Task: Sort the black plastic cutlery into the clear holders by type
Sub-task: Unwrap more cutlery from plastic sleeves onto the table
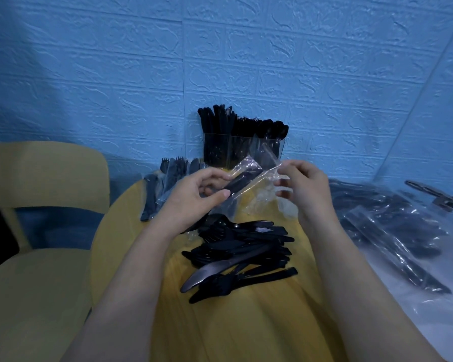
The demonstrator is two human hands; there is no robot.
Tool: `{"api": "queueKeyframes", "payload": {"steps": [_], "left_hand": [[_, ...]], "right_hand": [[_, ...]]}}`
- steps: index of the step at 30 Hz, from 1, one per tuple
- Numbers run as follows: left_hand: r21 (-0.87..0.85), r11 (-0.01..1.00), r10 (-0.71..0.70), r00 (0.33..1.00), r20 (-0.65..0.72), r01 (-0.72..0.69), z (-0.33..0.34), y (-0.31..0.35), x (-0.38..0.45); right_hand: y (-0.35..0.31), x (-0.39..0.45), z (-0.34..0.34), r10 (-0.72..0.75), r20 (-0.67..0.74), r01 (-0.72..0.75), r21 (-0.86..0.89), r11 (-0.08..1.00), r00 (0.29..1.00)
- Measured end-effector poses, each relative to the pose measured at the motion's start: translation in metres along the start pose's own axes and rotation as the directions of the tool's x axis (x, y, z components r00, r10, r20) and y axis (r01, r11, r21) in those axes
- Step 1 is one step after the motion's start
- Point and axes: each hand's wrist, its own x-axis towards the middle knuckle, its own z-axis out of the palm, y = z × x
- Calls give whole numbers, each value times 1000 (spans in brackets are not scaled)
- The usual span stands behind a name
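Left hand pinches the wrapped cutlery, long axis slanting up-right toward the holders. Right hand pinches the wrapper at its far end, nearer the holders.

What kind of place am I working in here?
Probably a small indoor room, makeshift sorting spot: a round yellow table against a blue brick-textured wall, a yellow chair beside it.

Home room, blue wall, yellow chair
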Motion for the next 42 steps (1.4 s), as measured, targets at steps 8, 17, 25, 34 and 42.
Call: {"api": "queueKeyframes", "payload": {"steps": [8,17,25,34,42], "left_hand": [[142,989,36,999,-9,-34,0,-6,0],[149,987,71,994,-78,-59,-3,-7,2],[-309,929,-280,931,-233,202,-15,-11,5],[-445,869,-378,870,-317,216,-16,-17,7],[-564,814,-460,744,-484,136,-28,-25,6]], "right_hand": [[3,-5,8,-317,289,423,-477,770,903],[4,2,-3,-150,360,301,-412,860,921],[4,3,-9,-85,124,110,-220,969,989],[6,4,-9,10,232,24,-144,989,973],[1,7,-19,61,64,-62,24,998,996]]}}
